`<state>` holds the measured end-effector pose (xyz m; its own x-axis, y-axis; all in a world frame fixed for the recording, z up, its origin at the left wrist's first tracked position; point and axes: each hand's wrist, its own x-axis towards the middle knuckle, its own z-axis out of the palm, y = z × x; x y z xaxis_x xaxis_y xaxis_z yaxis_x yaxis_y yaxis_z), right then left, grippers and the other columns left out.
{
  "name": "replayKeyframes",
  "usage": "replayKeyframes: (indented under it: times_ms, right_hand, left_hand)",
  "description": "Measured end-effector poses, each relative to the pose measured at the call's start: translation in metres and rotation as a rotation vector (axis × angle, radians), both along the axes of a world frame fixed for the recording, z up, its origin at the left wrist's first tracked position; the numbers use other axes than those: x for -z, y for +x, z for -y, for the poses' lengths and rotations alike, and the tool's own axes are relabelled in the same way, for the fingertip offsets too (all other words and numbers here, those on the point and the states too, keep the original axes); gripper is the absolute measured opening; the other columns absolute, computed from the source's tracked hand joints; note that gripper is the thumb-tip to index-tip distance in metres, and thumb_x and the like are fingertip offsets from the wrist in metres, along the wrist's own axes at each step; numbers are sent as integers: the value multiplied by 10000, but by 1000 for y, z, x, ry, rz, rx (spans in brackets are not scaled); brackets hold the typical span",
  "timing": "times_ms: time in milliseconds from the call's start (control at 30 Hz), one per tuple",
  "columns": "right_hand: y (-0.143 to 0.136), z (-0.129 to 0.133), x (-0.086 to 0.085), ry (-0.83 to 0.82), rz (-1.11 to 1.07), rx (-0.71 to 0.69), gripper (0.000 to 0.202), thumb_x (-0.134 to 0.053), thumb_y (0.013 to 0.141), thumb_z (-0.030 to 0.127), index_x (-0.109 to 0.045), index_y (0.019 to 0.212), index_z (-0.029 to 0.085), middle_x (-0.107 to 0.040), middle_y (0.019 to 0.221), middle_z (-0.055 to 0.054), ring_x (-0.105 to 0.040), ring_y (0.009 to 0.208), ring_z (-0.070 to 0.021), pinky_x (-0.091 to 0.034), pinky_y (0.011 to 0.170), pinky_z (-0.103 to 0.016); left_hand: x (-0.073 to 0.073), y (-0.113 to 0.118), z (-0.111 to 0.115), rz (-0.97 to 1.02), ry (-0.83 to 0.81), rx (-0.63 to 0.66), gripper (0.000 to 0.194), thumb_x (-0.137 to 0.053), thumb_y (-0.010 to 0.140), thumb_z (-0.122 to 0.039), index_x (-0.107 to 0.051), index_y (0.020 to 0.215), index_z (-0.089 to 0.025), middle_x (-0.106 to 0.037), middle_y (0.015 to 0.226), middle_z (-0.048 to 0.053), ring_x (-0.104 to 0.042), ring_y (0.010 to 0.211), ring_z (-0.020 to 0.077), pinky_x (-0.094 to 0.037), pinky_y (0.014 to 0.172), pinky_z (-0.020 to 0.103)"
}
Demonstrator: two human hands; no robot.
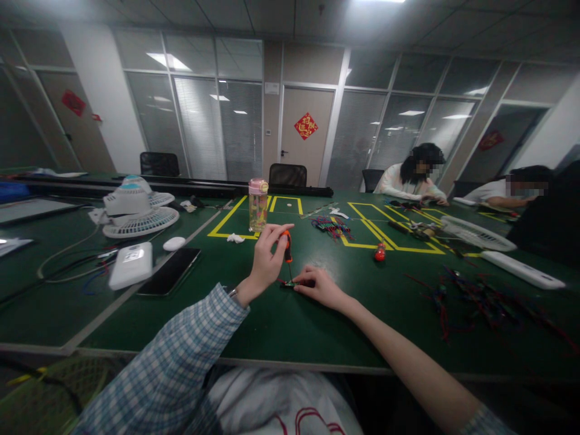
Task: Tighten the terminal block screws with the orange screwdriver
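Observation:
My left hand [268, 257] is closed round the orange and black handle of a screwdriver [288, 246], held upright with its thin shaft pointing down. The tip meets a small green circuit board [289, 284] with short red wires, lying on the green table. From the right, my right hand [319, 286] pinches the board's edge between thumb and fingers. A pink-lidded bottle [258, 205] stands behind my left hand, and a crumpled white tissue [235, 238] lies left of it.
Bundles of wired boards [333, 227] lie beyond my hands, with more [484, 299] at right. A red object [379, 252] is near them. At left are a phone [171, 272], white box [131, 266] and fans [136, 208]. Two people sit at far right.

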<state>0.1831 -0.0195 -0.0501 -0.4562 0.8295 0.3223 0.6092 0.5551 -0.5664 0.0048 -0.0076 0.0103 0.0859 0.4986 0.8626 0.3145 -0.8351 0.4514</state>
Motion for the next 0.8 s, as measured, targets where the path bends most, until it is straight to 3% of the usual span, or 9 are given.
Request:
replayKeyframes:
  times_ms: [800]
  right_hand:
    - [0, 1, -2, -20, -14, 0, 181, -670, 788, 209, -742, 951, 176, -583, 810, -25, -540, 659, -117, -447, 640, -237]
  left_hand:
    - [-1, 0, 0, 11, -3, 12, 260, -417, 940, -206, -613, 1110, -196, -554, 956, 54, -543, 890, 154, -453, 761, 284]
